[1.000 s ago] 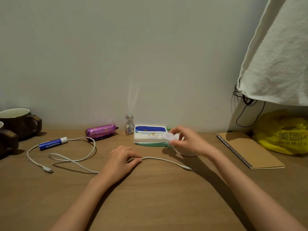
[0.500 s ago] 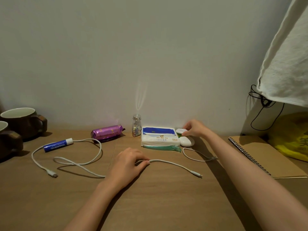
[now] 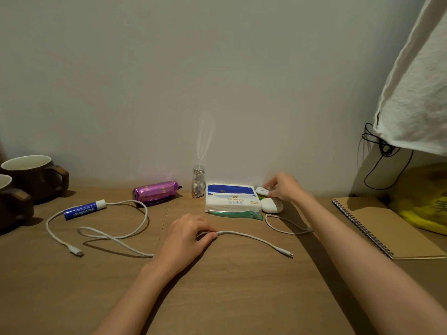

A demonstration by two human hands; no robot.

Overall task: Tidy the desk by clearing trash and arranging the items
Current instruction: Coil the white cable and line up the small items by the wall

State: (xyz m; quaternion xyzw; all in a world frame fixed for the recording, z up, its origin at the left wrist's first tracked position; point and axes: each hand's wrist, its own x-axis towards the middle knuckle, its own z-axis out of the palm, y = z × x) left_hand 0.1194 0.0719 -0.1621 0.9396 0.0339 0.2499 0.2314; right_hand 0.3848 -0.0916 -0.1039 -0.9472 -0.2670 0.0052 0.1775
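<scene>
Two mugs (image 3: pixel 31 175) sit at the bench's (image 3: pixel 242 291) left edge. The left hand (image 3: pixel 186 238) pinches one of two cables (image 3: pixel 254 238); the right hand (image 3: pixel 283 187) pinches a white object (image 3: pixel 262 190).

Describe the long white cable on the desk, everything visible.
The white cable is thin, round and rubbery-looking. It lies slack and flat on the wooden desk with a small plug at each end, one front-left and one front-right. From the left plug it runs back past the blue tube's cap, arcs round and crosses itself in a loop. It then passes under the left hand, whose curled fingers hold it, and runs on to the right plug.
</scene>
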